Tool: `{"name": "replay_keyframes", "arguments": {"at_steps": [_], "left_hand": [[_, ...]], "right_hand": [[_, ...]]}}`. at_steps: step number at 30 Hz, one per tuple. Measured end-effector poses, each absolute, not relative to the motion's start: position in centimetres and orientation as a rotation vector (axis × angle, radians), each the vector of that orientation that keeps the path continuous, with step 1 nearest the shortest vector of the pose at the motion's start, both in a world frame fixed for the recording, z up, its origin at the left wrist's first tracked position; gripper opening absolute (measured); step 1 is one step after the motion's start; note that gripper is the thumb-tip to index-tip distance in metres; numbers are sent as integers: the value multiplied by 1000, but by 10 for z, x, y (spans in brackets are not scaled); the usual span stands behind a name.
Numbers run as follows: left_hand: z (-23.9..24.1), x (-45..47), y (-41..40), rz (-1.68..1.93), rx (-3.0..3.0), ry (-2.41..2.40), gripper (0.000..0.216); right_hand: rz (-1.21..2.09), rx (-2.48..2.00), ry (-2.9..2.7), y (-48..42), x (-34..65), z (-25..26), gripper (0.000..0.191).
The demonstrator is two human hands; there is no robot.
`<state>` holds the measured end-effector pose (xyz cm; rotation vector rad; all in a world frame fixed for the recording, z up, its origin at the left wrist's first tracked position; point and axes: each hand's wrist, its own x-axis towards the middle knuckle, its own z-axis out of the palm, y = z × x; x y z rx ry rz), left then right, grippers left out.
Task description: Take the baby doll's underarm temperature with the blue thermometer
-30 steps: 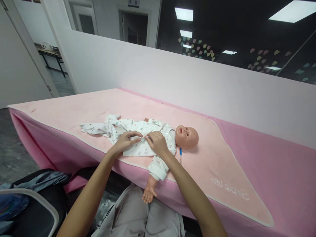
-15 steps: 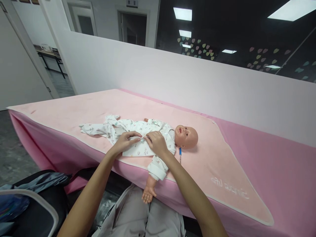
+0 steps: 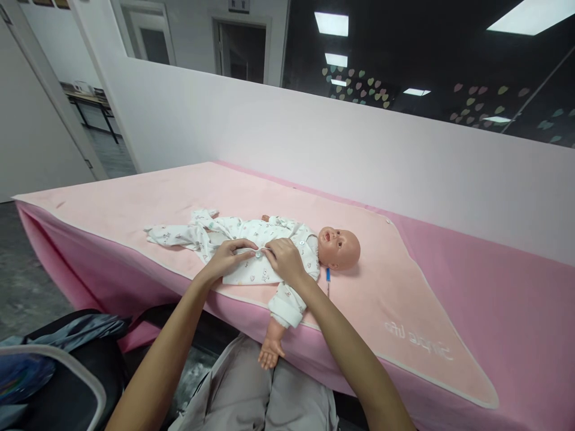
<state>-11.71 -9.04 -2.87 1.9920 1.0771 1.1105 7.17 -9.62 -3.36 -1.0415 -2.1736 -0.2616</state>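
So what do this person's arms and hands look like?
No gloves: the left hand and right hand are bare, with no rings or watch showing. The left arm and right arm are uncovered too; no sleeve reaches into view.

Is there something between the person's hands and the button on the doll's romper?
Nothing visible does. The left hand and the right hand already pinch the white romper at its middle button, on the chest of the doll. The blue pen lies on the pink blanket beside the neck, apart from both hands.
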Motion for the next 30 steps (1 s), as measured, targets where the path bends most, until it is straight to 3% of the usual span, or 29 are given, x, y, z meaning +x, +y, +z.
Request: {"name": "replay_keyframes", "arguments": {"at_steps": [23, 30], "left_hand": [[-25, -112, -91, 1123, 1878, 1051, 23], [-20, -96, -84, 1098, 1967, 1230, 21]], "right_hand": [[-231, -1028, -2135, -95, 72, -36, 20], [-197, -1040, -2091, -116, 77, -24, 31]]}}
